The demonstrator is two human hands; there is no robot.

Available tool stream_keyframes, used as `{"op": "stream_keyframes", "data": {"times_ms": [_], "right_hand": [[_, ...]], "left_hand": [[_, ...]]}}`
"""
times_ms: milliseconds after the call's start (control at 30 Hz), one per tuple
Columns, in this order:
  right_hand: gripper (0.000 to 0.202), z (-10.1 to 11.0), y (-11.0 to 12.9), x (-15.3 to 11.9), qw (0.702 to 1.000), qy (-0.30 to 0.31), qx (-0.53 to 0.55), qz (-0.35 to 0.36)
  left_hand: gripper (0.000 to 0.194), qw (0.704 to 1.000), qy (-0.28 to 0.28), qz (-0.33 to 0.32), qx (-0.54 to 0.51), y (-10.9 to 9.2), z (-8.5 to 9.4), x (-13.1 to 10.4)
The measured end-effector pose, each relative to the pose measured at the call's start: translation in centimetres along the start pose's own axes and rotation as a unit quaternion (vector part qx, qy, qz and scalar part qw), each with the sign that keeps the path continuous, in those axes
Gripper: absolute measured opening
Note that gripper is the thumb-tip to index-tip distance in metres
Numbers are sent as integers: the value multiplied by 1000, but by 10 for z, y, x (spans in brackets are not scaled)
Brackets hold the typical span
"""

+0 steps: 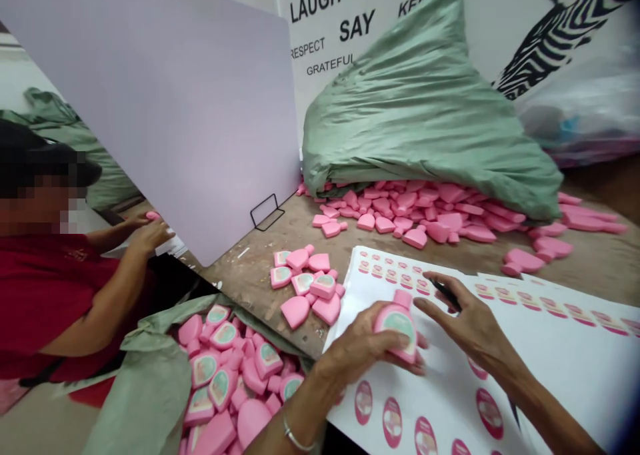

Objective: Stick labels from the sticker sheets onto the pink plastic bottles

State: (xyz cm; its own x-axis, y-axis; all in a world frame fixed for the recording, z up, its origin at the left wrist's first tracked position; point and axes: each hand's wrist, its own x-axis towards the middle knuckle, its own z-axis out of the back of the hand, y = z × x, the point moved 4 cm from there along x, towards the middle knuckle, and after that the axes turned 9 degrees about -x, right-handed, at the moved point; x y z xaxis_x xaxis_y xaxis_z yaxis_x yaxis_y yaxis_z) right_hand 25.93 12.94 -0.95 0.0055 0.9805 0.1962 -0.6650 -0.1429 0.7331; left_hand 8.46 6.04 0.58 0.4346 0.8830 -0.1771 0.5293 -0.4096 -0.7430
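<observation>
My left hand [367,338] is wrapped round a small pink bottle [396,325] with a green-and-cream label on its front, its cap pointing up. Just to the right, my right hand [473,325] holds a slim black tool [447,295], perhaps a pen; its exact kind is unclear. Thumb and forefinger of that hand are spread near the bottle's cap, apart from it. Beneath both hands lie white sticker sheets [430,368] with rows of pink labels, several spots on them bare.
Left of the sheets sits a group of pink bottles [296,312], some labelled. An open green sack [145,375] below holds many labelled ones. Behind, a big green sack [425,108] spills plain bottles [385,205]. A pale upright panel [200,108] separates a co-worker in red [65,288].
</observation>
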Motion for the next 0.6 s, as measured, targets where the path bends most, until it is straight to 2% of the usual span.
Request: {"op": "stream_keyframes", "data": {"times_ms": [67, 100, 167, 200, 233, 300, 367, 467, 533, 600], "right_hand": [[54, -3, -11, 5, 1000, -1, -22, -9], [50, -5, -16, 9, 999, 4, -36, -11], [42, -9, -23, 18, 998, 20, -65, -2], [38, -10, -25, 24, 996, 28, -79, 12], [35, -11, -25, 32, 994, 35, -95, 29], [33, -10, -27, 52, 988, 36, -136, 57], [30, -6, -31, 80, 979, 26, -192, 57], [30, 0, -44, 125, 965, -8, -263, 5], [41, -3, -53, 148, 956, -33, -289, -46], [55, -14, -59, 164, 946, -58, -307, -91]], "left_hand": [[35, 986, -111, -61, 108, -24, 27, -10], [32, 963, -175, -106, 173, -39, 42, -15], [25, 887, -285, -211, 295, -70, 69, -22], [23, 846, -316, -250, 349, -82, 79, -24], [23, 818, -326, -261, 395, -92, 89, -23], [25, 781, -338, -242, 467, -103, 109, -18], [25, 747, -343, -211, 530, -108, 127, -10], [30, 698, -339, -189, 601, -107, 149, -1], [35, 640, -376, -203, 639, -106, 156, -1], [42, 576, -418, -233, 662, -107, 156, -5]]}}
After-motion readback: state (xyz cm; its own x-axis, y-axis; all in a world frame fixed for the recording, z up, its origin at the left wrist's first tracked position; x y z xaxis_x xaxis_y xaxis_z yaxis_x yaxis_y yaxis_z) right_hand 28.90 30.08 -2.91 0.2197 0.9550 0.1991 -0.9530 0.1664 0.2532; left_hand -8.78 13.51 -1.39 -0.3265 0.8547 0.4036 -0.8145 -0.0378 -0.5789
